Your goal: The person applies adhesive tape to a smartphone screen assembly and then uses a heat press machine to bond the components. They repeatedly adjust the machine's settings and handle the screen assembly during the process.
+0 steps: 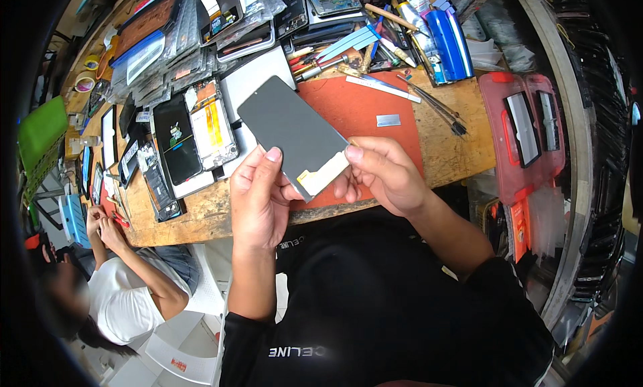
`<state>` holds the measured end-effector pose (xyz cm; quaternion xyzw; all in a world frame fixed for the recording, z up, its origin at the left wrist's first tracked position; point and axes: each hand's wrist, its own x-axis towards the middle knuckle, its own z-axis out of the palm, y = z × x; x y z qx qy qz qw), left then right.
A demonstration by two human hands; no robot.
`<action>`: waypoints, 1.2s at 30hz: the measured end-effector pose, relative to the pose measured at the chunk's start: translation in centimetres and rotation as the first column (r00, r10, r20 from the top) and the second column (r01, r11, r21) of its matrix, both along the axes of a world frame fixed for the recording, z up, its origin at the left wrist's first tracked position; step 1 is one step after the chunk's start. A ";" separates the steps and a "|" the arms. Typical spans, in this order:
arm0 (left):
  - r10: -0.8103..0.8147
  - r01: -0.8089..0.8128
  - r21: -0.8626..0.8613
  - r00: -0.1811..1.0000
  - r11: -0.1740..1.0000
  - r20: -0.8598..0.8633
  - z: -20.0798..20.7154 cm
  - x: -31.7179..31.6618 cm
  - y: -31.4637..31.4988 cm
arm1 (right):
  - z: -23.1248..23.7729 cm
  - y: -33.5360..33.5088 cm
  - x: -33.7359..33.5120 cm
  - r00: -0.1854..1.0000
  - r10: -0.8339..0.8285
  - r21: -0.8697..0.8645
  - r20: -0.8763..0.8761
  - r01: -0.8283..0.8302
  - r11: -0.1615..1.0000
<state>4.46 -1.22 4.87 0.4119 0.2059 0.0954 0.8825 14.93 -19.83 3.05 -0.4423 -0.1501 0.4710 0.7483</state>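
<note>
A dark grey phone screen panel [291, 122] is held up at a slant over the near edge of an orange-red mat [402, 96]. My left hand [258, 196] grips its lower left edge, thumb on top. On the opposite edge, my right hand [388, 176] pinches the lower right corner between thumb and fingers. A pale yellow flex piece [321, 175] runs along the panel's lower end, close to my right fingertips. Behind the panel lies a white flat box [258, 75]. Beyond my left hand lie an opened phone [214, 129] and a phone with a lit screen [177, 142].
A small metal blade [388, 120], a white ruler-like strip [383, 89] and tweezers [439, 102] lie on the right. A blue can [450, 45] stands behind. Bagged phone parts [157, 59] pile up back left. A red plastic case [502, 119] sits far right. Another person's hands [104, 226] are at left.
</note>
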 end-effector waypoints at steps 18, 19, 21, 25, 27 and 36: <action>0.025 -0.029 -0.122 0.999 0.992 -0.034 -0.5 0.0 -0.9 | 0.5 -1.5 0.1 0.996 0.023 0.025 0.085 -0.026 0.999; 0.039 -0.041 -0.104 0.999 0.994 -0.017 -0.5 -0.1 -1.0 | 0.5 -1.5 0.0 0.995 0.035 0.004 0.094 -0.035 0.999; 0.066 -0.064 -0.070 0.998 0.996 0.019 -0.6 -0.2 -1.1 | 0.7 -1.4 -0.3 0.993 0.060 -0.034 0.100 -0.057 0.998; 0.096 -0.097 0.051 0.995 0.994 0.017 -0.9 -0.4 -1.0 | 1.1 -1.1 -1.1 0.990 0.080 -0.076 0.113 -0.072 0.995; 0.089 -0.091 0.070 0.995 0.993 0.034 -1.0 -0.4 -0.8 | 1.2 -1.0 -1.2 0.991 0.078 -0.085 0.113 -0.068 0.994; 0.145 -0.144 0.196 0.989 0.970 0.008 -0.6 -0.5 -1.7 | 0.9 -0.8 -1.7 0.990 0.089 -0.081 0.109 -0.081 0.993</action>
